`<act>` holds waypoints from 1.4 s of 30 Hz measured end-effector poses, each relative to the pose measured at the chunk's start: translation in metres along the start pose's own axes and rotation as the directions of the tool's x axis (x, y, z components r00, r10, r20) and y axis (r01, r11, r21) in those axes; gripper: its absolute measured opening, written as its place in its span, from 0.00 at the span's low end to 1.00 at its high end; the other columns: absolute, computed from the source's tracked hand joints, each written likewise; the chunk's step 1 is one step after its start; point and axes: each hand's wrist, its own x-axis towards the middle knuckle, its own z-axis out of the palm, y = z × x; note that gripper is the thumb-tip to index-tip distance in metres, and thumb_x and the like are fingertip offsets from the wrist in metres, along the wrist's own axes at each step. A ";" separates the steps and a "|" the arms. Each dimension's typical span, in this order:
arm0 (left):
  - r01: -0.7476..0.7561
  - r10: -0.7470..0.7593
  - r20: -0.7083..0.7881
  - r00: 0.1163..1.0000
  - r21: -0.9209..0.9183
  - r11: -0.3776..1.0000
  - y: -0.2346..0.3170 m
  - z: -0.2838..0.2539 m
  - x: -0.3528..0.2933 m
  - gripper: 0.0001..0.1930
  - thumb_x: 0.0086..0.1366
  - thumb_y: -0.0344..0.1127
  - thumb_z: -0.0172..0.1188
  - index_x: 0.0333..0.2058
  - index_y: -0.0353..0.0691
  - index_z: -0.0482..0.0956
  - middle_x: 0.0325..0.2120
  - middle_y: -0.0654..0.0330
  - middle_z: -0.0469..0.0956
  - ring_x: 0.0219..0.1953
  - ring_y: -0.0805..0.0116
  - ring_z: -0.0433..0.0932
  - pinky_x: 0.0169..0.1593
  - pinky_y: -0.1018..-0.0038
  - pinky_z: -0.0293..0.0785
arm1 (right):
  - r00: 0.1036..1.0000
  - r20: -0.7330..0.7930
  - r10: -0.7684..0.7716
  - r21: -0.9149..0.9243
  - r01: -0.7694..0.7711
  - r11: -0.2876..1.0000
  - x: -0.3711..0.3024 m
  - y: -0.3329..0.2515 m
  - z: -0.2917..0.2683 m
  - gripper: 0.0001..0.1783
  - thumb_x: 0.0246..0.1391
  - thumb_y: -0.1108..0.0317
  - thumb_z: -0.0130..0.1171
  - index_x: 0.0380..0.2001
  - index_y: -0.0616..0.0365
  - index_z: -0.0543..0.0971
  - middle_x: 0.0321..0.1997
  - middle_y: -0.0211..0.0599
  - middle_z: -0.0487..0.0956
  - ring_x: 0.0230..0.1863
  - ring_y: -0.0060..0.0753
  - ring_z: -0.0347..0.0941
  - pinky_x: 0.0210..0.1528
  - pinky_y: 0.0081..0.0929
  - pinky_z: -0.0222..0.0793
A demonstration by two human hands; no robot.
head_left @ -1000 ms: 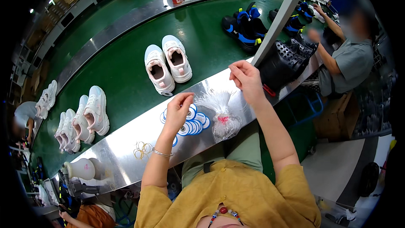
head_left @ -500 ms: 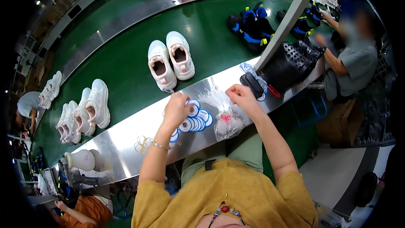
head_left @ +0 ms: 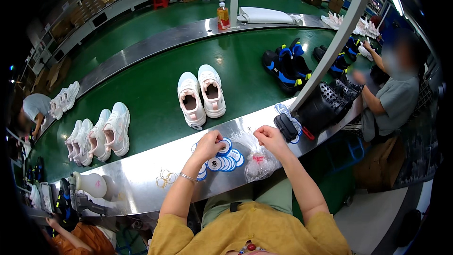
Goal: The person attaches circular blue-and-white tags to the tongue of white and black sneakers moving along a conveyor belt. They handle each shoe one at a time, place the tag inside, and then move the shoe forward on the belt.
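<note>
My left hand (head_left: 209, 145) is closed, its fingertips pressed together beside a spread of round blue-and-white tags (head_left: 228, 163) on the metal ledge. One round tag lies right at those fingertips; whether they pinch anything is hidden. My right hand (head_left: 270, 139) is also closed in a pinch, just above a clear plastic bag (head_left: 259, 166) with fine transparent strands fanning from its top. Anything between its fingers is too small to make out. Beyond my hands, a pair of white sneakers (head_left: 202, 97) with pale pink linings stands on the green surface.
More white sneakers (head_left: 115, 130) stand to the left, near yellowish rubber bands (head_left: 166, 178) and a white-bodied device (head_left: 92, 185). Rightward are a black case (head_left: 285, 127), black boots (head_left: 325, 101), a slanted post (head_left: 335, 35) and a seated co-worker (head_left: 394, 82). Blue-black shoes (head_left: 288, 68) stand farther back.
The view has tipped upward, so everything sits lower in the picture. My right hand has shifted slightly toward my left hand. Both hands stay pinched, and the tags and sneakers keep their places.
</note>
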 end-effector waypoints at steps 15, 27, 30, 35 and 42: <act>-0.042 0.029 -0.098 0.995 -0.127 0.991 -0.004 -0.006 -0.010 0.08 0.57 0.33 0.58 0.31 0.34 0.80 0.28 0.49 0.77 0.31 0.54 0.76 0.38 0.65 0.72 | 0.998 0.017 -0.053 0.008 0.053 0.999 0.006 0.012 0.016 0.05 0.56 0.71 0.56 0.31 0.61 0.76 0.21 0.23 0.71 0.22 0.12 0.63 0.23 0.13 0.55; -0.106 -0.054 -0.202 0.978 -0.701 0.705 0.030 0.002 -0.016 0.07 0.64 0.33 0.57 0.32 0.33 0.76 0.23 0.64 0.76 0.23 0.81 0.72 0.20 0.83 0.71 | 0.975 -0.022 -0.220 -0.191 0.212 0.958 -0.011 -0.022 0.045 0.08 0.59 0.69 0.52 0.37 0.64 0.73 0.22 0.27 0.72 0.26 0.16 0.67 0.28 0.16 0.62; -0.132 -0.066 -0.258 0.964 -0.678 0.723 0.042 0.006 -0.020 0.07 0.63 0.31 0.58 0.33 0.33 0.76 0.23 0.63 0.76 0.23 0.80 0.73 0.21 0.83 0.72 | 0.953 -0.039 -0.299 -0.235 0.282 0.930 -0.011 -0.025 0.055 0.08 0.56 0.70 0.54 0.36 0.64 0.73 0.24 0.41 0.78 0.26 0.30 0.76 0.30 0.27 0.70; -0.139 -0.042 -0.242 0.969 -0.682 0.718 0.052 0.012 -0.020 0.07 0.63 0.31 0.58 0.36 0.32 0.77 0.26 0.63 0.77 0.27 0.79 0.75 0.26 0.83 0.73 | 0.912 -0.077 -0.404 -0.270 0.370 0.889 -0.002 -0.015 0.062 0.06 0.54 0.71 0.56 0.33 0.62 0.73 0.22 0.44 0.77 0.24 0.40 0.77 0.27 0.31 0.70; -0.220 0.030 -0.336 0.941 -0.545 0.809 0.051 0.015 -0.019 0.07 0.62 0.31 0.58 0.36 0.33 0.78 0.27 0.62 0.77 0.27 0.80 0.74 0.26 0.84 0.73 | 0.855 -0.109 -0.507 -0.438 0.417 0.797 -0.004 -0.023 0.067 0.04 0.55 0.71 0.54 0.30 0.60 0.72 0.22 0.46 0.77 0.25 0.49 0.76 0.26 0.38 0.70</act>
